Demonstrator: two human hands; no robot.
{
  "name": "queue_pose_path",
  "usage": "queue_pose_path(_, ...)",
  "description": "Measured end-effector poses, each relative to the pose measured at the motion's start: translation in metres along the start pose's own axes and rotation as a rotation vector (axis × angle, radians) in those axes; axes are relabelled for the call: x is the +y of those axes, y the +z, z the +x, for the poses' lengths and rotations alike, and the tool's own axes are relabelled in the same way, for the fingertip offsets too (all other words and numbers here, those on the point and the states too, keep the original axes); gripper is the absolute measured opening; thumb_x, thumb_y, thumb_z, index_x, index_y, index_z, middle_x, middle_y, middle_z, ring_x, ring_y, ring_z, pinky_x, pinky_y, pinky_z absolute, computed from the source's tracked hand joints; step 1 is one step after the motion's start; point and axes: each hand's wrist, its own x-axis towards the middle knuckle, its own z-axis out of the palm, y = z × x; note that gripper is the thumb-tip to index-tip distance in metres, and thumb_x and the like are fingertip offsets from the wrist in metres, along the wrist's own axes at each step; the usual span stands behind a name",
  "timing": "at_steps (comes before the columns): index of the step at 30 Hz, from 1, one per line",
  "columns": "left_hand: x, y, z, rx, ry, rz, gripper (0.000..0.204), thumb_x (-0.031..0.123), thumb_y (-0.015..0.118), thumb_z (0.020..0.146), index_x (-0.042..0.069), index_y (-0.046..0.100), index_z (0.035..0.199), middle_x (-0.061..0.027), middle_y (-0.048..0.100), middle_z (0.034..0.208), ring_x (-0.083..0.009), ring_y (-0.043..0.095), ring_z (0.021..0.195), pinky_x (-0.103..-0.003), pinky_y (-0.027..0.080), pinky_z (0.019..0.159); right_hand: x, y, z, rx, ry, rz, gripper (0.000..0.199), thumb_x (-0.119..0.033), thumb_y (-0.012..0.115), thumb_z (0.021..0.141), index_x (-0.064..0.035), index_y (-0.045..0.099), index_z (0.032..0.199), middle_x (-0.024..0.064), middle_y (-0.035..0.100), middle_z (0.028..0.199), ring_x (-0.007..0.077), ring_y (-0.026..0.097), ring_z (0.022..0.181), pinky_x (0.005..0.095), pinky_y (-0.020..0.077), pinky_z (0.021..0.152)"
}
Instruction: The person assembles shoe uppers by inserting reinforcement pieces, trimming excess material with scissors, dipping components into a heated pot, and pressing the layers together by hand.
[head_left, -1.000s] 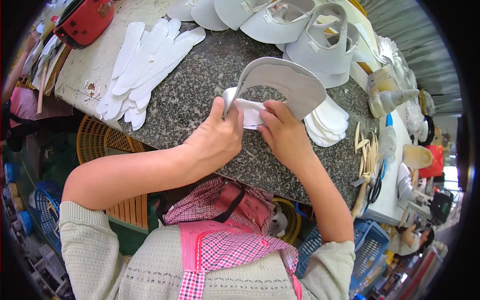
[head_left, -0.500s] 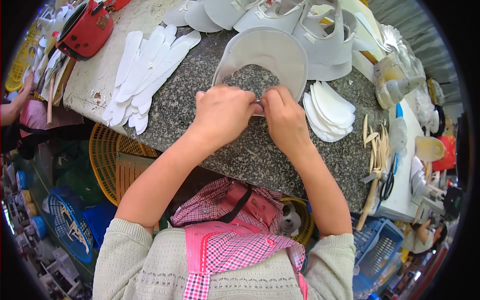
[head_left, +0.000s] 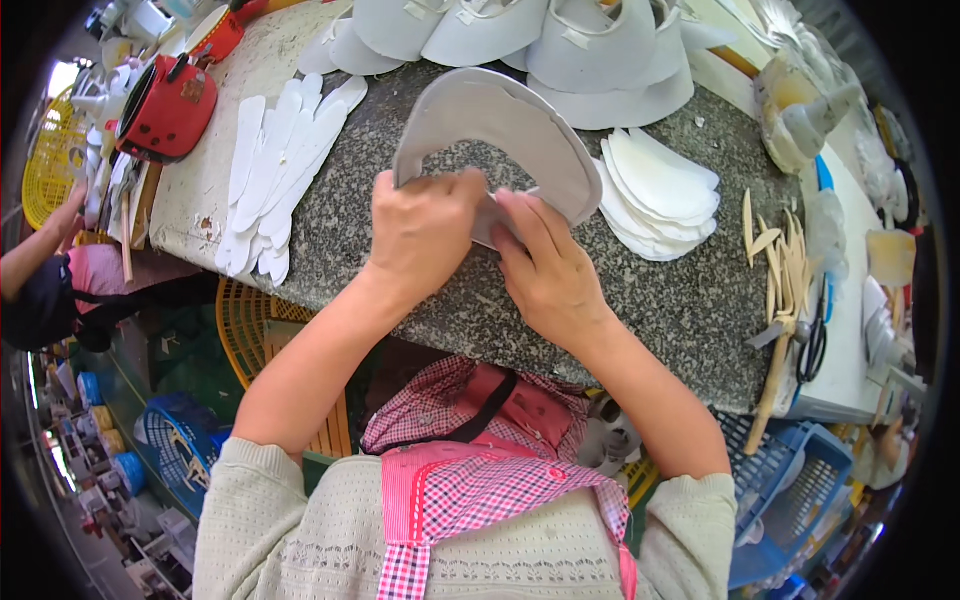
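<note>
A pale grey, horseshoe-shaped shoe upper (head_left: 485, 108) is held over the speckled stone worktop (head_left: 640, 320), its curved end pointing away from me. My left hand (head_left: 422, 230) is closed on its near left part. My right hand (head_left: 552, 265) grips the near right part, thumb beneath and fingers on top. Both hands are close together, and they hide the near edge of the piece. To their left lies a pile of long white sole-shaped pieces (head_left: 280, 170). Right of the upper is a fanned stack of white half-oval pieces (head_left: 660, 195).
Several pale grey shoe uppers (head_left: 610, 60) stand along the back. A red pot (head_left: 168, 108) sits at the far left. At right are a hammer (head_left: 768, 395), thin wooden sticks (head_left: 785, 255), black-handled scissors (head_left: 813, 345) and a cloudy plastic container (head_left: 795, 115). Another person's arm (head_left: 45, 245) shows at left.
The shoe upper has tilted and turned, its far edge now slanting down to the right. My right hand has shifted slightly down and its fingers have spread along the piece. The view has swung a little.
</note>
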Motion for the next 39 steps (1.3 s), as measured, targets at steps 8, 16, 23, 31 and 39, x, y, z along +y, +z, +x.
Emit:
queue_pose_path(8,0.008,-0.016,0.009,-0.143,0.044,-0.011,0.013,0.005,0.059,0.073,0.008,0.059,0.086,-0.0072,0.064,0.074,-0.0238,0.063,0.072,-0.037,0.047,0.063,0.000,-0.003,0.001,0.038,0.137,0.084,0.038,-0.007,0.067,0.060,0.0047,0.055,0.095,0.0189,0.049,0.113,0.0325,0.049,0.106,0.0378,0.0443,0.090)
queue_pose_path(16,0.001,-0.015,0.011,-0.311,0.032,0.019,0.020,0.006,0.056,0.074,0.005,0.060,0.094,-0.0117,0.063,0.069,-0.0283,0.063,0.067,-0.039,0.049,0.061,-0.003,0.005,0.007,0.102,0.118,0.076,0.030,-0.006,0.067,0.062,0.0033,0.057,0.089,0.0149,0.054,0.098,0.0299,0.053,0.092,0.0372,0.0461,0.082)
queue_pose_path(23,0.003,-0.012,0.013,-0.241,0.022,-0.044,0.010,0.003,0.053,0.077,0.004,0.055,0.087,-0.0152,0.062,0.065,-0.0318,0.063,0.063,-0.042,0.049,0.058,0.015,0.002,0.034,-0.030,0.146,-0.071,0.010,-0.010,0.061,0.068,-0.0005,0.064,0.070,0.0127,0.060,0.090,0.0284,0.058,0.086,0.0357,0.0491,0.075)
queue_pose_path(31,-0.002,-0.010,0.017,-0.169,0.075,-0.007,0.008,0.001,0.055,0.073,0.002,0.054,0.081,-0.0161,0.062,0.065,-0.0301,0.065,0.066,-0.040,0.051,0.060,0.026,0.001,0.057,-0.131,0.056,-0.240,0.005,-0.009,0.062,0.067,-0.0057,0.066,0.069,0.0099,0.065,0.077,0.0272,0.065,0.078,0.0361,0.0526,0.063)
queue_pose_path(39,-0.004,-0.007,0.015,-0.169,0.058,0.008,0.006,0.002,0.055,0.074,0.001,0.054,0.080,-0.0174,0.062,0.065,-0.0323,0.064,0.064,-0.040,0.052,0.059,0.030,0.004,0.060,-0.239,0.053,-0.237,0.006,-0.005,0.065,0.063,-0.0052,0.061,0.068,0.0055,0.061,0.081,0.0265,0.063,0.080,0.0368,0.0512,0.065)
